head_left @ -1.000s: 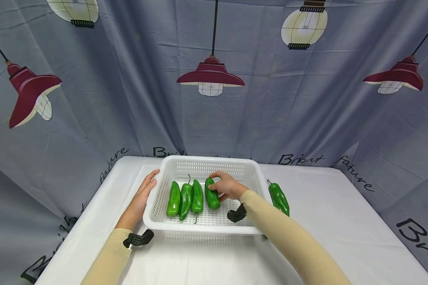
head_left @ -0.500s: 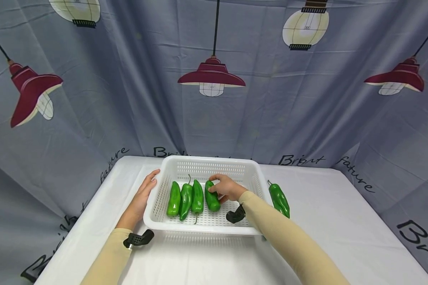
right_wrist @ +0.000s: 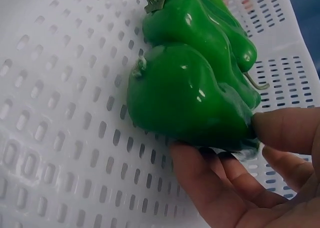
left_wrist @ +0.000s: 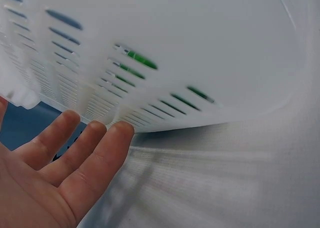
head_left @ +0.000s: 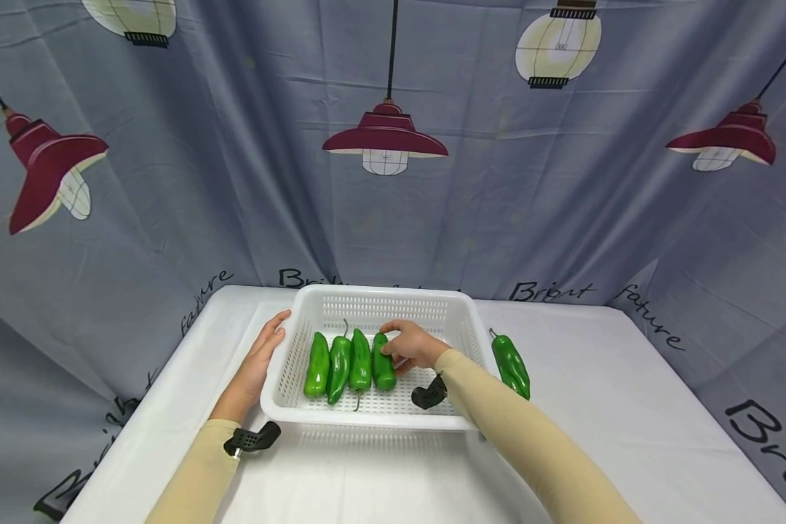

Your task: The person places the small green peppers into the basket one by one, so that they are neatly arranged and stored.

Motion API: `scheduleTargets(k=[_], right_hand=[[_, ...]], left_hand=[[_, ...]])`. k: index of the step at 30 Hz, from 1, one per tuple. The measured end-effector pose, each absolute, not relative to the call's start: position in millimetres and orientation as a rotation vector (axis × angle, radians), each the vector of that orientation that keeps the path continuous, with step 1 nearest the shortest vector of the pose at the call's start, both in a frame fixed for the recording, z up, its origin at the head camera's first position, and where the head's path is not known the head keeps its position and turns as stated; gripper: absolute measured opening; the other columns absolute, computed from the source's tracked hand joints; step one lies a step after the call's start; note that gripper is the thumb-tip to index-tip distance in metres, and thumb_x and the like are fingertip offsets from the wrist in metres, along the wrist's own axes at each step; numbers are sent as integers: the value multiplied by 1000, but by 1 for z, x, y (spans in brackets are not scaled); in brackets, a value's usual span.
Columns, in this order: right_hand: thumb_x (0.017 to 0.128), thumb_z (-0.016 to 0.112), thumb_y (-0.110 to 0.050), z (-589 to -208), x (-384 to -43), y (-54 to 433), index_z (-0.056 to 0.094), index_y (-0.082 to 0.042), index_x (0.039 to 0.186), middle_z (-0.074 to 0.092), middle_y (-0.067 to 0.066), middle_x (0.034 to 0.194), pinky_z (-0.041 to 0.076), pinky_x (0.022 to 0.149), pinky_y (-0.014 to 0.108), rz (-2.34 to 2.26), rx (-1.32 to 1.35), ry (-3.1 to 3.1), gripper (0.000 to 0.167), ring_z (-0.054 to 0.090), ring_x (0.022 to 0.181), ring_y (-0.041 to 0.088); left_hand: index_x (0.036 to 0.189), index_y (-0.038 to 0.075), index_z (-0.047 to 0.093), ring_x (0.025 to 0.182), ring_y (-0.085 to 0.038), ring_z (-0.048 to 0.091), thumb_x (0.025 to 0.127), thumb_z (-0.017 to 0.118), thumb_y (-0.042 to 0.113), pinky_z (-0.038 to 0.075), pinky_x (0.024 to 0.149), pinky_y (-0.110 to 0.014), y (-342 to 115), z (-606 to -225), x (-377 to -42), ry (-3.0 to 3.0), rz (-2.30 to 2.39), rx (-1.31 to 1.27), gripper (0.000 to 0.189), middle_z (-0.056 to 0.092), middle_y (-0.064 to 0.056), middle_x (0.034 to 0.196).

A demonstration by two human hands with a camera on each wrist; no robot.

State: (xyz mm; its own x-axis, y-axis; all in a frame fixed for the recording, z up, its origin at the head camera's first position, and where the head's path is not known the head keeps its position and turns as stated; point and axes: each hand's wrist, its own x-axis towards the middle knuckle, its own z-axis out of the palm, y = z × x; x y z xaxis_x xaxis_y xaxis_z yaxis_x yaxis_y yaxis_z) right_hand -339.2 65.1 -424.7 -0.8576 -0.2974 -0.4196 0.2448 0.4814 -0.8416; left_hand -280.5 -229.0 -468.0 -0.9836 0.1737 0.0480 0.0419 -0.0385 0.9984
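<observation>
Several long green peppers [head_left: 339,370] lie side by side in a white perforated plastic basket [head_left: 367,421]. My right hand [head_left: 418,346] reaches into the basket and grips the rightmost pepper [head_left: 383,367] near one end. In the right wrist view, the thumb is on one side of that pepper [right_wrist: 175,95] and the fingers on the other; it lies against its neighbour [right_wrist: 200,30]. My left hand [head_left: 257,367] is at the basket's left side, fingers extended. In the left wrist view its fingertips [left_wrist: 122,133] are at the basket wall [left_wrist: 210,53]; contact is hard to tell.
Another green pepper [head_left: 511,366] lies on the white-covered table [head_left: 629,422], just right of the basket and partly behind the right sleeve [head_left: 530,444]. A grey-blue curtain [head_left: 268,182] with printed lamps hangs behind and beside the table.
My right hand has shifted the rightmost pepper slightly left and toward me, closing the gap to its neighbour. The left hand and basket stay in place.
</observation>
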Motion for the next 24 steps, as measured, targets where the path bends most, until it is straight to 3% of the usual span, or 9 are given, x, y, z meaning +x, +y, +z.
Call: scheduleTargets(k=[5, 13, 24], right_hand=[[96, 60, 4, -425, -339, 63, 49, -7, 147, 67, 18, 108, 63, 68, 43, -1380, -35, 2218, 53, 64, 71, 22], [95, 59, 7, -427, -340, 63, 50, -5, 145, 66, 14, 96, 63, 69, 44, -1379, -48, 2216, 52, 64, 72, 22], [95, 59, 7, -426, -341, 63, 49, -6, 146, 65, 13, 94, 63, 69, 43, -1382, -46, 2195, 54, 63, 70, 21]], left_hand=[[162, 20, 13, 122, 6, 49, 112, 25, 40, 47, 98, -15, -229, -467, -280, 2117, 2178, 233, 55, 23, -12, 168], [161, 19, 14, 121, 9, 51, 112, 26, 39, 47, 97, -15, -230, -470, -282, 2104, 2195, 228, 54, 25, -12, 166], [161, 17, 13, 121, 9, 50, 112, 25, 39, 46, 97, -14, -230, -467, -281, 2118, 2182, 240, 55, 23, -14, 167]])
